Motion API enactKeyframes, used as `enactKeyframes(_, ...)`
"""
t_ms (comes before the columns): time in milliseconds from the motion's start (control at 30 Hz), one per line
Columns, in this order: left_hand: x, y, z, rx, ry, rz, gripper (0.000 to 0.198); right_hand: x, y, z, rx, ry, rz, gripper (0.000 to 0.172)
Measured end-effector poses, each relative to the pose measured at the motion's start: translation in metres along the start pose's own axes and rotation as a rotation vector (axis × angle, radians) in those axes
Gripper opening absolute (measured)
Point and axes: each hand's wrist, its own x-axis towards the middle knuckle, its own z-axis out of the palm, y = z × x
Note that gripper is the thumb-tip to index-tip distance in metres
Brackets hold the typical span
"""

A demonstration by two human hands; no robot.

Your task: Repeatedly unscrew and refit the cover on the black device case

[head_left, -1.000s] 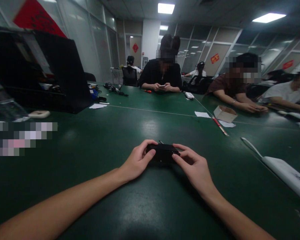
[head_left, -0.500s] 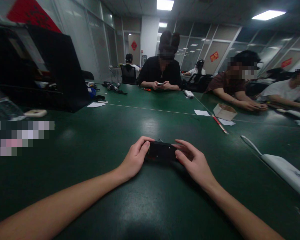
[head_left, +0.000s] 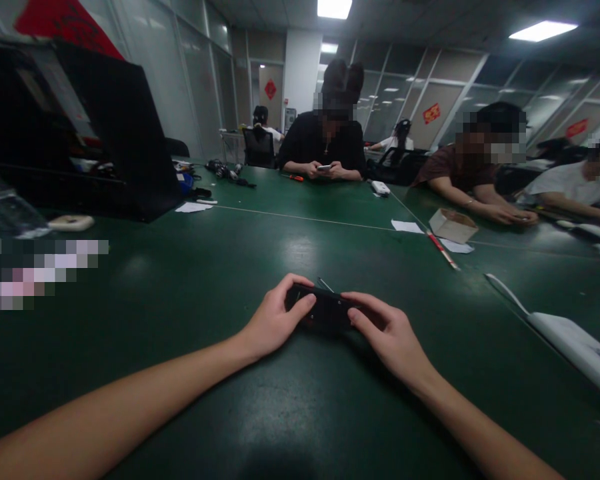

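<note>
A small black rectangular device [head_left: 327, 309] is held just above the green table, its dark face with a few small bright dots, like screw heads, toward me. My left hand [head_left: 271, 321] wraps its left end, thumb across the face and fingers over the top and behind. My right hand [head_left: 394, 335] grips the right end, thumb at the front and fingers along the top edge. Behind the top edge a thin metal rod [head_left: 325, 285] sticks up at a slant. The device's back and underside are hidden.
On the right lies a white power bank-like block [head_left: 573, 343] with a cable loop. Farther off are a cardboard box [head_left: 453, 227], a red-and-white strip [head_left: 442, 251] and paper [head_left: 406, 227]. A black open case [head_left: 115, 147] stands left. Several people sit around the table.
My left thumb has slid right, farther over the device's face. My right fingers have closed onto its top right edge. The rod behind shows more.
</note>
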Motion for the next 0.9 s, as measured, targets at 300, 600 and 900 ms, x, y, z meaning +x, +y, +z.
enactKeyframes(300, 0.012, -0.004, -0.004, -0.222, 0.029, -0.155, 0.041, -0.005, 0.003, 0.006, 0.073, 0.026, -0.141, 0.028)
enactKeyframes(600, 0.013, 0.005, -0.004, -0.099, -0.032, -0.257, 0.042, -0.007, -0.006, 0.006, -0.148, 0.103, -0.379, 0.017)
enactKeyframes(900, 0.013, 0.009, -0.002, -0.044, -0.127, -0.252, 0.041, -0.004, -0.006, 0.008, -0.223, 0.133, -0.461, 0.022)
